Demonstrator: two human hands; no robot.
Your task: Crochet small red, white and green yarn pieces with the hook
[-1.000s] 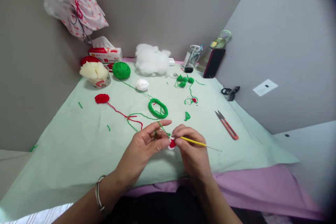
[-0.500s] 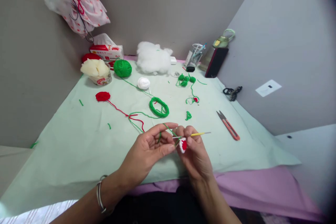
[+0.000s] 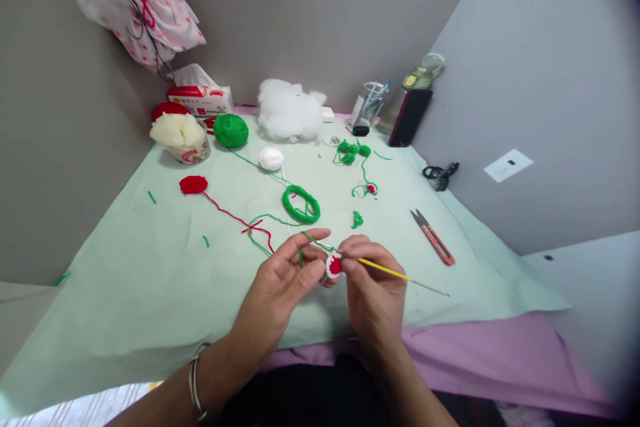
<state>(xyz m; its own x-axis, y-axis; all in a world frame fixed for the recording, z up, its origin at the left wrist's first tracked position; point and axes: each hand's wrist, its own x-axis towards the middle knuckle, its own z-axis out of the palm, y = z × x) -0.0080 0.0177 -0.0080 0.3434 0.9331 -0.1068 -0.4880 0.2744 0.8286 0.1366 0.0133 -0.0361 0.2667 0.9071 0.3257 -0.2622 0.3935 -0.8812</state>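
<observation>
Between my left hand's (image 3: 287, 277) thumb and fingers is a small red and white crochet piece (image 3: 333, 265), pinched at its left edge. Green yarn (image 3: 311, 236) runs over the raised index finger of that hand and to the piece. My right hand (image 3: 375, 287) grips a crochet hook (image 3: 383, 269) with a yellow handle; its near metal end reaches the yarn at the top of the piece, and the far end points out to the right. A coil of green yarn (image 3: 301, 205) lies just beyond my hands.
Orange-handled thread snips (image 3: 433, 237) lie at the right. A red crochet piece (image 3: 193, 185), a green yarn ball (image 3: 231, 130), a white yarn ball (image 3: 271, 159) and white stuffing (image 3: 291, 111) are farther back. A phone (image 3: 410, 118) leans on a bottle beside a clear cup (image 3: 369, 107).
The crochet piece has moved left from my right fingers into my left pinch. The hook has turned, its right end now slanting down and reaching farther out.
</observation>
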